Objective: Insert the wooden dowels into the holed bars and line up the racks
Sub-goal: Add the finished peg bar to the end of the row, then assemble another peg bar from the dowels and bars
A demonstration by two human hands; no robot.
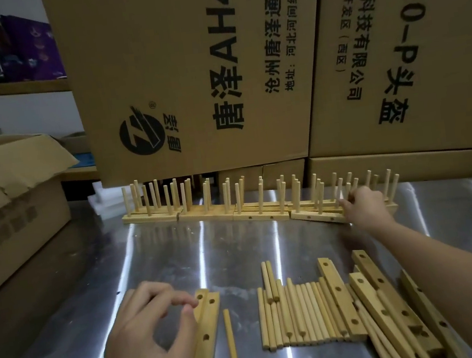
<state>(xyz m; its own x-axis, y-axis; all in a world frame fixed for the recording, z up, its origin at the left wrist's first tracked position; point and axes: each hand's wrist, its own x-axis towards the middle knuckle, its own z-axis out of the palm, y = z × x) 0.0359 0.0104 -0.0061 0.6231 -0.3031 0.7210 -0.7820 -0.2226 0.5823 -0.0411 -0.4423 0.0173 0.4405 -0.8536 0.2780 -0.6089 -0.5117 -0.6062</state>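
Alignment step, by appearance: right hand (364,206) grips the end rack (317,218); left hand (150,335) (grip unclear) touches holed bars (209,331). Next, likely: seat dowels (299,314) squarely.

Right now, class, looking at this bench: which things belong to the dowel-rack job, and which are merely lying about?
Job in hand:
row of racks
end rack, held by the right hand
loose dowels
single dowel
holed bars
bar pair by the left hand

Lying about:
printed cartons
open carton
purple bag
white foam
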